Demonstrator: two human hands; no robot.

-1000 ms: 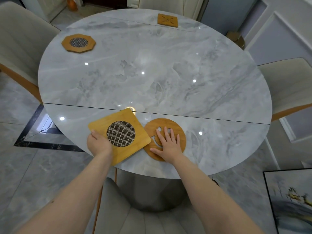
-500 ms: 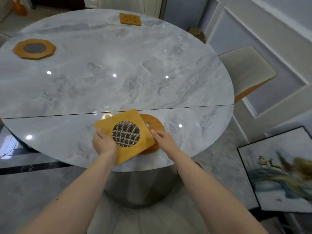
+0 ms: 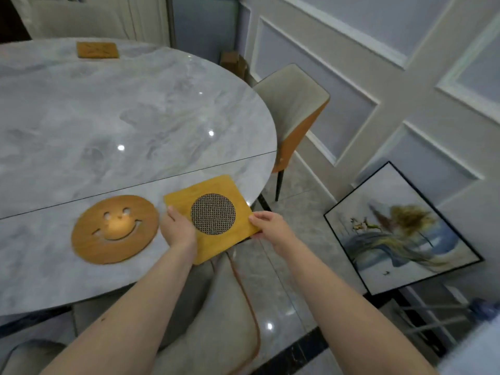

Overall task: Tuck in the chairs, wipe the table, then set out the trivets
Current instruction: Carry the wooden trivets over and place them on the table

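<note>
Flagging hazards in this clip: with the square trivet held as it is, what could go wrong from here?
The square bamboo trivet with a round mesh insert is pinched only at its edges by the left hand and right hand, partly past the grey marble table's rim; it could slip to the floor. Set down carelessly, it might overlap the round wooden smiley-face trivet.

No text, label, brand or number could be read anywhere in the view. The one sign-like mark was a smiling face cut through the round trivet (image 3: 115,229), which lay flat on the marble table (image 3: 130,109).
</note>
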